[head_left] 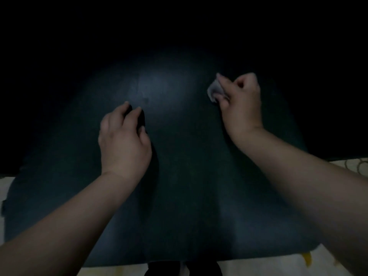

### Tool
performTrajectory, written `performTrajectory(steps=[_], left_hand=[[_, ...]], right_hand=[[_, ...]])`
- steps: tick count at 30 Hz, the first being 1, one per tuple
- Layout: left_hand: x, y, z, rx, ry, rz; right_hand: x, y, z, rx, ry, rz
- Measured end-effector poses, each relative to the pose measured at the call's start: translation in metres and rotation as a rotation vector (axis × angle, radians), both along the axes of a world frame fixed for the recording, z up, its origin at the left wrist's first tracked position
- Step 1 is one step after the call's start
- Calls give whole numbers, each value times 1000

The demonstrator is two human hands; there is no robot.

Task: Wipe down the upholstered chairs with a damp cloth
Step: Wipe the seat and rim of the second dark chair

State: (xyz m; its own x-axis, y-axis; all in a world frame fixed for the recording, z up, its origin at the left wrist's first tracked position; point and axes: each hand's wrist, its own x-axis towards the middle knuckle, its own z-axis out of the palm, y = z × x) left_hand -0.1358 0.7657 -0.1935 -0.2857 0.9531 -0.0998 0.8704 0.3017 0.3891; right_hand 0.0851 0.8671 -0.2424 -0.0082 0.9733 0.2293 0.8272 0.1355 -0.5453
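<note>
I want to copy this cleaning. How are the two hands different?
The right hand grips a small pale cloth, bunched in its fingers; the left hand holds nothing.
The right hand reaches farther up the dark chair seat; the left hand sits nearer the person, fingertips down on the seat.
Both are bare and over the same seat.

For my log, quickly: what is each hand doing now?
Left hand: holds nothing, fingers resting on the chair seat.
Right hand: grips the cloth.
</note>
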Motion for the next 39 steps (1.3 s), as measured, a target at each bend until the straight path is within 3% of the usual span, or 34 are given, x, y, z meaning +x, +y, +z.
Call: performTrajectory(steps=[1, 4, 7, 12, 17, 21, 27, 29, 34, 39], left_hand=[[3, 3, -1, 6, -2, -21], [11, 12, -2, 24, -14, -26], [15, 19, -2, 20, -20, -22], [14, 25, -2, 7, -19, -60], [13, 24, -6, 20, -5, -67], [11, 23, -8, 18, -2, -71], [7, 22, -9, 33, 6, -97], [6, 22, -9, 32, 6, -98], [3, 21, -11, 33, 8, -123], [4, 21, -12, 24, -9, -119]], right_hand=[[-15, 9, -1, -8, 41, -45], [-64, -15, 5, -104, 79, 181], [-45, -52, 13, -67, 20, 336], [25, -50, 16, -145, 104, -220], [44, -12, 7, -121, 376, -675], [39, -8, 8, -31, 273, -616], [55, -28, 4, 38, 1, -128], [60, -30, 3, -2, 80, -186], [56, -6, 5, -64, 254, -667], [50, 9, 0, -47, 308, -592]])
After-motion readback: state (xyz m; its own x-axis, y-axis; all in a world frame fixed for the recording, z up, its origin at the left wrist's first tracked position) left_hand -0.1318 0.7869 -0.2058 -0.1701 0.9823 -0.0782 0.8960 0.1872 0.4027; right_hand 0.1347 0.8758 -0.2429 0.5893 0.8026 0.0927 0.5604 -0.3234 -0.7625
